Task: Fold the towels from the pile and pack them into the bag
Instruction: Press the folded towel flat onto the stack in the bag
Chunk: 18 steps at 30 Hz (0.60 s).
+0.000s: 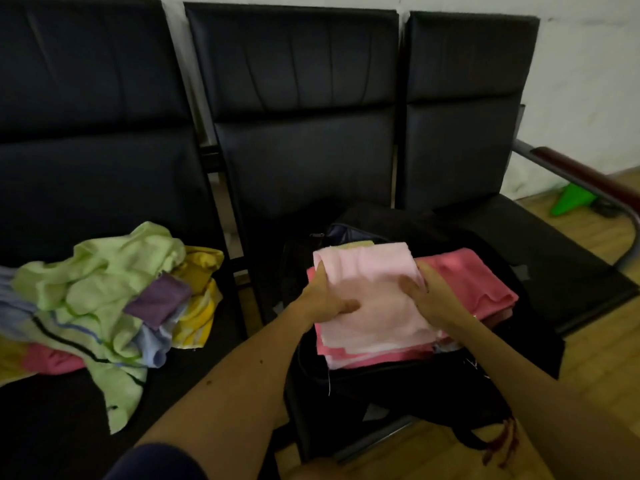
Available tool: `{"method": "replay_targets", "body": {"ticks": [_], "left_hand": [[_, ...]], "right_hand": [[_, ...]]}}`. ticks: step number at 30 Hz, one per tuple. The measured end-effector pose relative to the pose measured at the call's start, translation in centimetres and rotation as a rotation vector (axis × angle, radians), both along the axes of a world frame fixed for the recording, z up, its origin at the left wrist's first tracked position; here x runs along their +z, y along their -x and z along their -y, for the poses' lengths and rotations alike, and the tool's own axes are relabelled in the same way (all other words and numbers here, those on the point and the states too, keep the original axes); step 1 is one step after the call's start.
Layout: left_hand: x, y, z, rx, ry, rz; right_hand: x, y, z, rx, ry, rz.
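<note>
Our left hand (325, 296) and right hand (422, 292) clasp the towel (367, 271) by its side edges; we judge it soft, light.

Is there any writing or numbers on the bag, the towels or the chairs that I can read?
None: no word, number or sign can be read in this picture.
A few white marks on the black bag: too small and blurred to read.
On the pale pink towel, the towel pile and the black chairs: no writing shows.
</note>
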State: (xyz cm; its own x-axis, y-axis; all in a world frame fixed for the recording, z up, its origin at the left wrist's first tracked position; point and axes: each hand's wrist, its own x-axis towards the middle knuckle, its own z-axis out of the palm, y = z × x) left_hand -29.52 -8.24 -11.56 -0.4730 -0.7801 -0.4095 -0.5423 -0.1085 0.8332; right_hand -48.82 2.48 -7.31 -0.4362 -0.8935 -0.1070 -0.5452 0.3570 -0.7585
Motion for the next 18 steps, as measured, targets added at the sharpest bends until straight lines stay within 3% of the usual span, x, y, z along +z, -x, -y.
{"method": "replay_targets", "body": {"ticks": [4,8,12,15,18], "left_hand": [[-2.6,-0.1,-0.8,0.067,-0.059,0.049],[-2.4,-1.9,-0.7,0.095,-0.040,0.055],[0.7,-5.2,0.7,0.248,0.132,-0.009],[2.8,-10.6,2.8,0.267,0.358,0.130],[2.7,-19.1,4.4,0.275,0.448,0.356]], "right_hand": [[-2.2,-0.2,0.2,-0.057,-0.192,-0.067],[-2.6,-0.3,0.6,-0.124,-0.199,-0.198],[-0.3,-3.3,3.4,-0.084,0.131,-0.588],[1.5,-10.2,6.0,0.076,0.371,-0.527],[0.6,-19.1,7.8,0.316,0.423,-0.335]]}}
